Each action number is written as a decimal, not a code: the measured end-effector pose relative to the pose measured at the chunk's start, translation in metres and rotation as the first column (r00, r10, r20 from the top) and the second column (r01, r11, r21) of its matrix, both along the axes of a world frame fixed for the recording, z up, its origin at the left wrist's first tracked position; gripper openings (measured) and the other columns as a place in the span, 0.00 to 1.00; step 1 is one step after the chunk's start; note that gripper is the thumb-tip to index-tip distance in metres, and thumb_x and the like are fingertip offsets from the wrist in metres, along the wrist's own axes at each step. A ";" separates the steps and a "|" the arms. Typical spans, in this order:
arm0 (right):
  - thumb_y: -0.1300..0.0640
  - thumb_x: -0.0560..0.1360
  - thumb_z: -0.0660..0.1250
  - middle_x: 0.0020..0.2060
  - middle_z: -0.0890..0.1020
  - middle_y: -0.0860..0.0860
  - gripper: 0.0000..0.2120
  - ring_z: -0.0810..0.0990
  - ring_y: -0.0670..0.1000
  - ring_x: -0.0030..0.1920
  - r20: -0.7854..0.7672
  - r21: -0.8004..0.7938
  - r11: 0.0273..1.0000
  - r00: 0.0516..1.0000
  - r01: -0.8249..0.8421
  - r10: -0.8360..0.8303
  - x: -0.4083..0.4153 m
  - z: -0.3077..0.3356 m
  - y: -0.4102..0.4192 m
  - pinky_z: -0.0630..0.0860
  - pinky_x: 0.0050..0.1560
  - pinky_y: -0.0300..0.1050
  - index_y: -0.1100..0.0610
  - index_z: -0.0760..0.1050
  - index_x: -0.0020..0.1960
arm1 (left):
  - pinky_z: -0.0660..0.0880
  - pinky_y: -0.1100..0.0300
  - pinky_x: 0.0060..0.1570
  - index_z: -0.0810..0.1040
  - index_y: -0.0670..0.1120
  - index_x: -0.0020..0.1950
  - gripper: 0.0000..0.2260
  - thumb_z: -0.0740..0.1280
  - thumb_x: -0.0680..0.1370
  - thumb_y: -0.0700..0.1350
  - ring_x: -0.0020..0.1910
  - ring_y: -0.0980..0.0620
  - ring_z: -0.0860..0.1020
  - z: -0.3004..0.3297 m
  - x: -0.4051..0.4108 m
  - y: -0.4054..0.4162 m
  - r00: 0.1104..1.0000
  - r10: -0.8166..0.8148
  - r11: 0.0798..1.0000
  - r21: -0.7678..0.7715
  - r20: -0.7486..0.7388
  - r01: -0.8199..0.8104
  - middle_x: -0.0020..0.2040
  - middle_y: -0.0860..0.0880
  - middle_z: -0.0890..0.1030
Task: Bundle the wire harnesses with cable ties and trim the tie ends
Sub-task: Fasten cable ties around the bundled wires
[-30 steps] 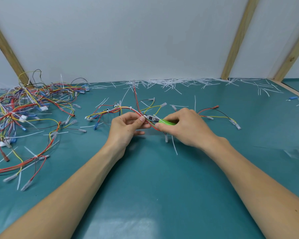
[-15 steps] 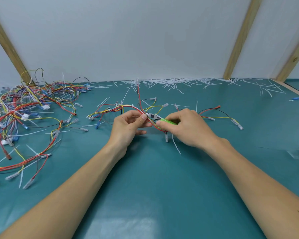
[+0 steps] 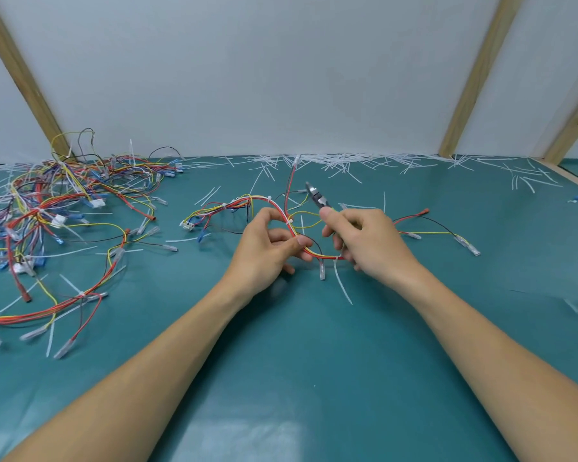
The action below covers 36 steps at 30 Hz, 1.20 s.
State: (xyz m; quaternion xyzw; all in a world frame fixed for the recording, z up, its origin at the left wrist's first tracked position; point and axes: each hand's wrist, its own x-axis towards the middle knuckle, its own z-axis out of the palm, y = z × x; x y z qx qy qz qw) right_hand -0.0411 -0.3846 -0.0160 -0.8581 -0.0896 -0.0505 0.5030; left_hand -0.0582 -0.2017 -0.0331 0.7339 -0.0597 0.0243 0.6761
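Your left hand [image 3: 267,251] pinched the wire harness [image 3: 282,215]; your right hand [image 3: 367,241] gripped the cutters [image 3: 317,196]. Cutting flush against the untrimmed tie tail [image 3: 342,285] would have served best.

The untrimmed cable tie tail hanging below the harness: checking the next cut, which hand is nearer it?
Right. The right hand sits beside the tail; the left hand grips the harness farther left.
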 end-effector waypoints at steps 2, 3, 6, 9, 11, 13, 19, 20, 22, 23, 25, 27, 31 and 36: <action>0.38 0.80 0.65 0.28 0.79 0.47 0.22 0.74 0.46 0.28 0.030 0.056 0.997 0.998 0.054 -0.056 0.001 0.004 0.000 0.72 0.36 0.47 0.53 0.81 0.37 | 0.75 0.60 0.29 0.66 0.46 0.55 0.13 0.70 0.79 0.36 0.37 0.50 0.84 0.000 0.002 0.002 0.999 0.033 0.999 -0.018 0.019 -0.033 0.46 0.41 0.86; 0.38 0.80 0.65 0.28 0.79 0.47 0.22 0.74 0.46 0.28 0.046 0.076 0.994 0.995 0.083 -0.087 0.001 0.005 -0.001 0.72 0.36 0.48 0.53 0.81 0.37 | 0.75 0.61 0.29 0.66 0.47 0.55 0.13 0.69 0.80 0.36 0.36 0.50 0.84 -0.001 0.003 0.004 0.998 0.058 0.998 -0.015 0.033 -0.058 0.45 0.42 0.86; 0.38 0.80 0.66 0.30 0.81 0.48 0.21 0.75 0.48 0.30 0.070 0.117 0.982 0.985 0.148 -0.157 0.002 0.008 -0.005 0.73 0.38 0.53 0.52 0.80 0.38 | 0.75 0.60 0.30 0.66 0.50 0.54 0.13 0.67 0.81 0.36 0.36 0.51 0.84 -0.001 0.007 0.010 0.986 0.142 0.990 0.012 0.092 -0.144 0.43 0.49 0.86; 0.39 0.78 0.68 0.30 0.82 0.46 0.20 0.75 0.46 0.29 0.069 0.116 0.978 0.981 0.171 -0.179 0.001 0.009 -0.006 0.72 0.38 0.50 0.53 0.80 0.38 | 0.75 0.57 0.32 0.67 0.49 0.56 0.11 0.64 0.82 0.35 0.35 0.52 0.83 -0.003 0.012 0.016 0.968 0.203 0.977 0.031 0.145 -0.210 0.42 0.53 0.86; 0.44 0.76 0.72 0.31 0.83 0.45 0.14 0.76 0.47 0.31 0.080 0.091 0.981 0.980 0.173 -0.181 0.000 0.008 -0.005 0.72 0.39 0.47 0.52 0.80 0.39 | 0.75 0.57 0.32 0.67 0.48 0.57 0.10 0.63 0.82 0.35 0.35 0.53 0.83 -0.004 0.014 0.018 0.963 0.217 0.974 0.032 0.158 -0.225 0.42 0.54 0.85; 0.49 0.74 0.75 0.35 0.85 0.46 0.08 0.80 0.50 0.37 0.081 0.073 0.981 0.979 0.181 -0.187 -0.001 0.006 -0.003 0.75 0.43 0.50 0.51 0.80 0.40 | 0.74 0.58 0.32 0.68 0.49 0.58 0.11 0.62 0.83 0.34 0.34 0.54 0.82 -0.004 0.013 0.017 0.964 0.208 0.976 0.026 0.165 -0.215 0.42 0.54 0.85; 0.54 0.72 0.75 0.37 0.86 0.44 0.04 0.85 0.52 0.43 0.073 0.064 0.984 0.983 0.164 -0.168 -0.004 0.006 0.001 0.81 0.53 0.59 0.50 0.80 0.42 | 0.75 0.59 0.33 0.71 0.44 0.64 0.11 0.62 0.83 0.35 0.34 0.53 0.80 -0.002 0.011 0.015 0.974 0.186 0.982 -0.045 0.130 -0.181 0.43 0.52 0.85; 0.55 0.72 0.75 0.38 0.86 0.43 0.04 0.85 0.52 0.43 0.082 0.069 0.984 0.982 0.163 -0.169 -0.004 0.006 0.001 0.81 0.53 0.59 0.49 0.80 0.43 | 0.76 0.59 0.34 0.72 0.43 0.64 0.10 0.63 0.83 0.36 0.34 0.53 0.80 -0.001 0.011 0.015 0.977 0.183 0.982 -0.070 0.114 -0.175 0.43 0.51 0.85; 0.54 0.72 0.75 0.38 0.86 0.43 0.04 0.85 0.51 0.44 0.122 0.055 0.983 0.976 0.176 -0.182 -0.004 0.005 0.000 0.81 0.52 0.58 0.49 0.80 0.44 | 0.79 0.58 0.35 0.73 0.40 0.64 0.11 0.66 0.82 0.38 0.34 0.53 0.80 0.002 0.011 0.015 0.983 0.170 0.978 -0.132 0.075 -0.159 0.42 0.49 0.85; 0.53 0.72 0.74 0.38 0.86 0.43 0.04 0.85 0.51 0.44 0.151 0.036 0.982 0.970 0.187 -0.190 -0.004 0.005 -0.001 0.81 0.51 0.57 0.49 0.80 0.45 | 0.80 0.58 0.36 0.74 0.39 0.64 0.12 0.67 0.82 0.39 0.34 0.52 0.80 0.003 0.010 0.015 0.986 0.160 0.974 -0.168 0.052 -0.149 0.42 0.49 0.85; 0.53 0.73 0.73 0.39 0.85 0.44 0.04 0.84 0.51 0.43 0.210 0.016 0.983 0.960 0.185 -0.185 -0.005 0.004 -0.001 0.80 0.50 0.56 0.49 0.79 0.46 | 0.81 0.58 0.38 0.75 0.39 0.64 0.13 0.68 0.81 0.40 0.35 0.52 0.80 0.005 0.010 0.015 0.990 0.142 0.958 -0.249 -0.003 -0.139 0.42 0.48 0.85; 0.54 0.73 0.73 0.40 0.85 0.43 0.05 0.83 0.49 0.42 0.274 0.029 0.988 0.949 0.152 -0.154 -0.008 0.005 0.001 0.80 0.46 0.52 0.49 0.78 0.46 | 0.81 0.58 0.40 0.76 0.39 0.63 0.12 0.69 0.81 0.40 0.36 0.52 0.80 0.006 0.011 0.017 0.991 0.119 0.928 -0.347 -0.060 -0.133 0.42 0.47 0.84; 0.56 0.73 0.73 0.42 0.86 0.42 0.07 0.82 0.47 0.39 0.381 0.041 0.996 0.920 0.080 -0.090 -0.014 0.008 0.005 0.76 0.41 0.46 0.49 0.77 0.48 | 0.81 0.61 0.42 0.77 0.41 0.57 0.08 0.70 0.80 0.42 0.38 0.53 0.83 0.008 0.013 0.021 0.987 0.061 0.863 -0.489 -0.151 -0.128 0.41 0.48 0.85; 0.57 0.68 0.71 0.37 0.81 0.41 0.10 0.76 0.49 0.33 0.448 -0.064 0.998 0.894 0.008 0.021 -0.018 0.006 0.010 0.76 0.37 0.48 0.47 0.76 0.48 | 0.81 0.64 0.41 0.81 0.45 0.48 0.03 0.68 0.80 0.43 0.41 0.57 0.85 0.011 0.013 0.021 0.977 -0.006 0.811 -0.573 -0.211 -0.119 0.40 0.53 0.86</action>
